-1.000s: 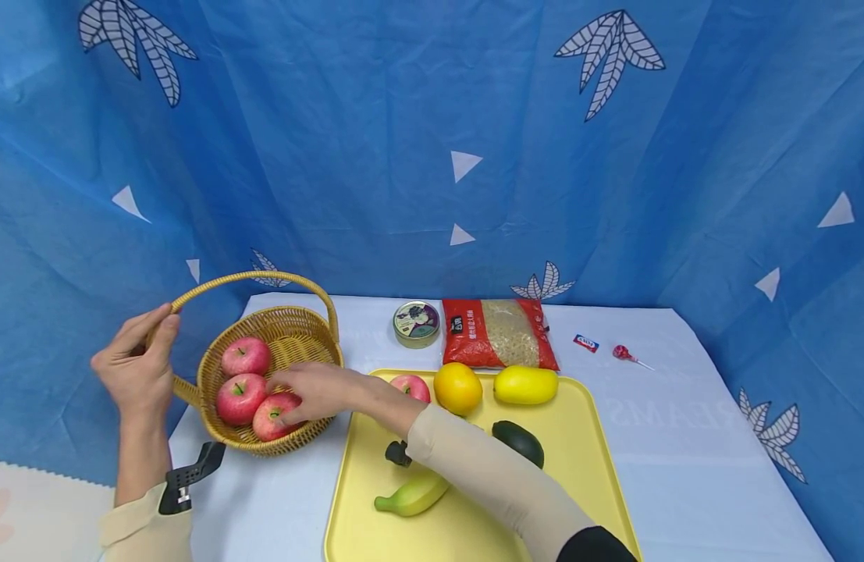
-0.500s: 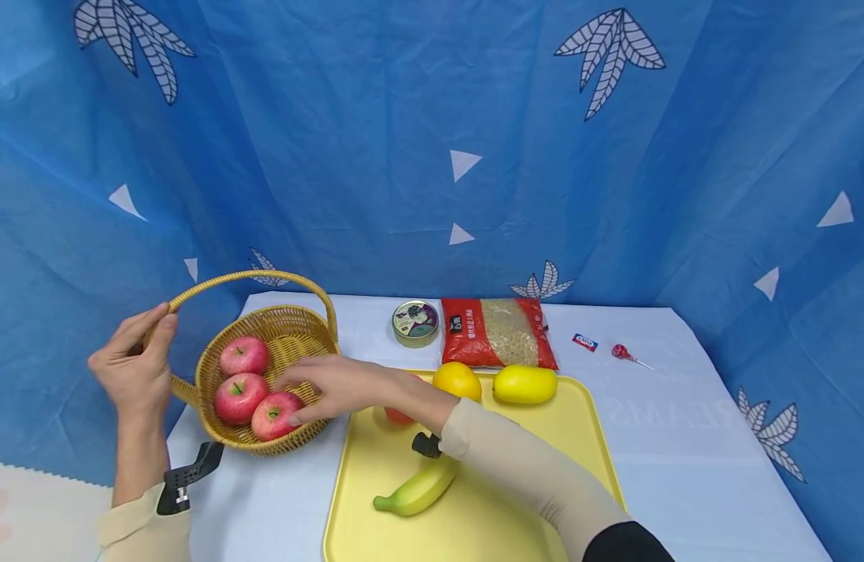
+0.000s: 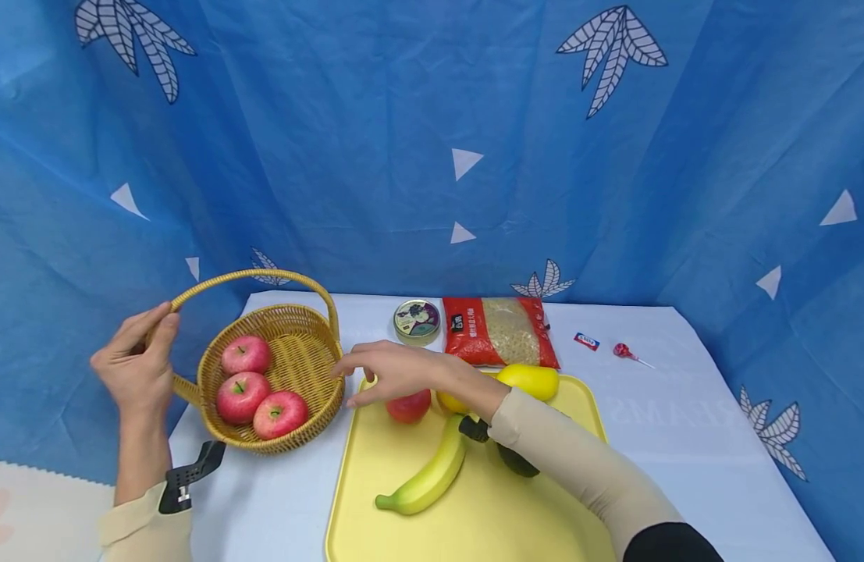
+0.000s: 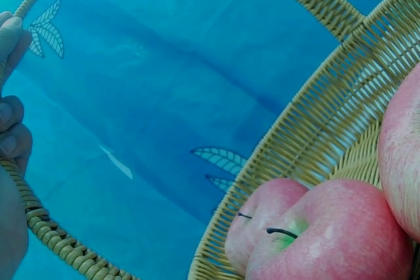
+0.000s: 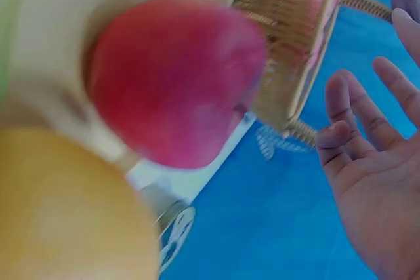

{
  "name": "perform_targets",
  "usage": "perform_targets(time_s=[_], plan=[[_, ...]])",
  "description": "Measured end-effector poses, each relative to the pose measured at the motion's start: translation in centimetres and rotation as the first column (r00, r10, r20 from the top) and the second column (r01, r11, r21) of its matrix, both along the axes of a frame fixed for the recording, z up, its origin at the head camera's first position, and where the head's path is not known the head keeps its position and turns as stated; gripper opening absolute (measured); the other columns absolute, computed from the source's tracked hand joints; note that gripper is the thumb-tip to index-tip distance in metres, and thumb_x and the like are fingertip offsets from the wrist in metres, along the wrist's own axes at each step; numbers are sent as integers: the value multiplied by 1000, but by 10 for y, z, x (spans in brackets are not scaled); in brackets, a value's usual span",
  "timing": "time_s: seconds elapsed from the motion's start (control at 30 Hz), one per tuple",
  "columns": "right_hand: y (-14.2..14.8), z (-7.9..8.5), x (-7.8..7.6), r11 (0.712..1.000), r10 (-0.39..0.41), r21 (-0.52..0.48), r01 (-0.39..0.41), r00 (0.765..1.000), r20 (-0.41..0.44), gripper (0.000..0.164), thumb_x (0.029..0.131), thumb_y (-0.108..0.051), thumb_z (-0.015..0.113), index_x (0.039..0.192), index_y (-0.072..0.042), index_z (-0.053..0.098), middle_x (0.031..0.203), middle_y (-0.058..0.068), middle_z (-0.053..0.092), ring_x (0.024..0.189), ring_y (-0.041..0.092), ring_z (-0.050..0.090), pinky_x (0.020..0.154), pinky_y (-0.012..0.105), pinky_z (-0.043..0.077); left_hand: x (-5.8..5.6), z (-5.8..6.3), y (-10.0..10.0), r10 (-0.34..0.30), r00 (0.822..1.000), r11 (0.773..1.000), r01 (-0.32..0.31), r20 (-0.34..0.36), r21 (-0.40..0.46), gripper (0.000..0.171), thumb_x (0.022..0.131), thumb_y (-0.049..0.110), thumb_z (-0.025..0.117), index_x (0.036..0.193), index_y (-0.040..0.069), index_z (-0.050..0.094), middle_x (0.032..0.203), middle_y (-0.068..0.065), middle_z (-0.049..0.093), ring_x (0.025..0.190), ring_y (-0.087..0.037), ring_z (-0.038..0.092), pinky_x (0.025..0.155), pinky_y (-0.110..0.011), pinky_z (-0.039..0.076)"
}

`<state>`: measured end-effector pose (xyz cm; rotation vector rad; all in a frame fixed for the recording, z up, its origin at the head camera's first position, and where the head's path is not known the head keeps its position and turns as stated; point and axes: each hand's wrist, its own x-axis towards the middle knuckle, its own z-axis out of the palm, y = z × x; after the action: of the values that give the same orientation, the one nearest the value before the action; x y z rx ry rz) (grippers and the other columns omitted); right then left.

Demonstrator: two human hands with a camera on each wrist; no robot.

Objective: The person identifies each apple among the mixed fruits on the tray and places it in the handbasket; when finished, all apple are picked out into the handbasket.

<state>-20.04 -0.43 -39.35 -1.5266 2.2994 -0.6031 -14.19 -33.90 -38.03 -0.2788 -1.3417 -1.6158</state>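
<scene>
My left hand (image 3: 138, 355) grips the arched handle (image 3: 277, 275) of a wicker basket (image 3: 326, 414) at the left. Three red apples (image 3: 280, 414) lie in the basket along its left and front side; the left wrist view shows two stems (image 4: 282, 232). Between the basket and a yellow tray (image 3: 502, 515), my right hand (image 3: 396, 368) hovers with nothing in it, its fingers loosely bent and spread. Just below it on the tray sits another apple (image 3: 409, 407), large in the right wrist view. The right forearm partly covers an orange (image 3: 451, 402).
The tray also bears a banana (image 3: 432, 472), a yellow mango-like fruit (image 3: 530, 381) and a dark green fruit (image 3: 517, 462), partly covered. Behind stand a round tin (image 3: 417, 321) and a red bag (image 3: 500, 332). A small wrapped candy (image 3: 586, 341) and a lollipop (image 3: 623, 351) lie right.
My right hand has let go of the front apple in the basket and moved right, out over the tray's left edge. The left hand stays on the handle.
</scene>
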Motion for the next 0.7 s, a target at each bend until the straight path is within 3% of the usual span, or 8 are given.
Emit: perform_targets(time_s=[0.2, 0.37, 0.7], plan=[[20, -8, -15, 995, -73, 63, 72, 997, 9, 51, 93, -49, 70, 138, -28, 59, 126, -6, 60, 103, 19, 64, 83, 23, 51, 1, 0, 1, 13, 1000, 1000, -13, 16, -15, 20, 81, -20, 71, 100, -24, 67, 94, -17, 76, 79, -13, 69, 68, -15, 53], [32, -13, -26, 988, -116, 102, 113, 993, 24, 51, 93, -47, 69, 139, -28, 58, 130, -5, 60, 114, 21, 61, 93, 29, 51, -1, -2, -1, -15, 1000, 1000, 15, -1, 2, 20, 81, -21, 70, 100, -26, 65, 93, -17, 76, 79, -14, 70, 68, -15, 53], [46, -22, -28, 971, -116, 206, 124, 992, -51, 59, 91, -49, 71, 142, -21, 58, 137, 5, 59, 123, 24, 56, 104, 37, 48, -4, -5, -6, 2, 1000, 1000, -2, 3, -10, 19, 81, -20, 71, 99, -25, 67, 92, -18, 76, 76, -13, 68, 65, -15, 52]])
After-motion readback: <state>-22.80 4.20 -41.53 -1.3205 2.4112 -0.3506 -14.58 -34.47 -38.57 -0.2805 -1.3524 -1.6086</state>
